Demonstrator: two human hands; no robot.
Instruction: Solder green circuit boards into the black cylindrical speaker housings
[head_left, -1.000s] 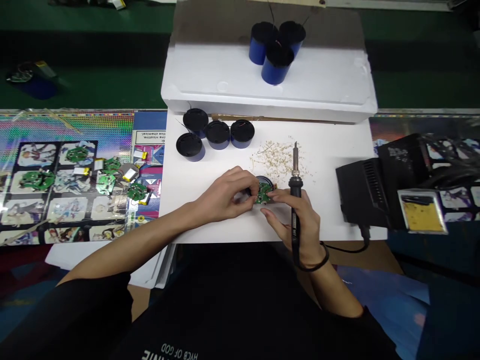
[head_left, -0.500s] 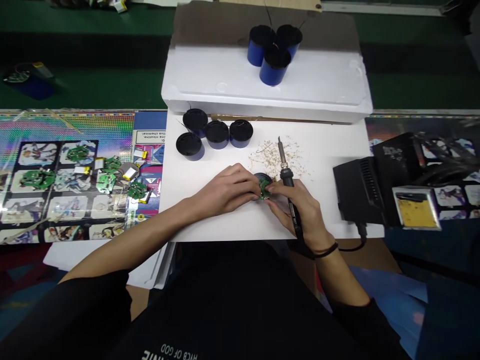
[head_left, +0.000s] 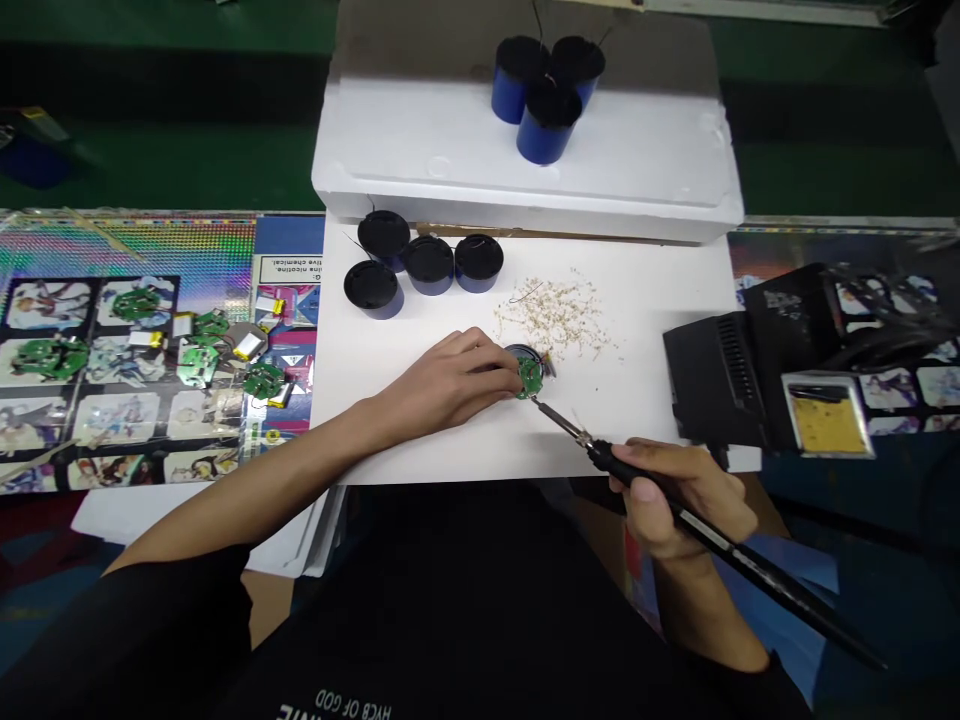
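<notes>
- At a green-topped workbench, a long white polystyrene slab (head_left: 420,140) carries three blue-walled, black-capped cylinders (head_left: 549,125), and a flat white work board (head_left: 660,420) in front of it carries four more (head_left: 430,265), thin wires rising from their caps.
- Left of the board, a glossy printed mat (head_left: 127,240) holds a loose spread of flat green circuit boards (head_left: 51,357) and small silver pouch batteries (head_left: 249,346).
- Right of the board stands a black soldering station (head_left: 712,375), with a yellow sponge in a metal tray (head_left: 829,422) beside it.
- On the board, a scatter of pale crumbs (head_left: 555,315) lies just beyond the person's hands.
- The left hand (head_left: 457,375) lies curled, fingers pressed against a small round green circuit board (head_left: 529,377), pinning it on a dark round casing (head_left: 519,352) at the middle of the work board.
- The right hand (head_left: 682,497) is closed around the black handle of a soldering iron (head_left: 615,458), whose slim metal tip reaches the board's lower edge and appears to touch it.
- Progress, as judged: the capped cylinders look closed up, this round unit looks part-assembled, and the boards on the mat look unhoused.
</notes>
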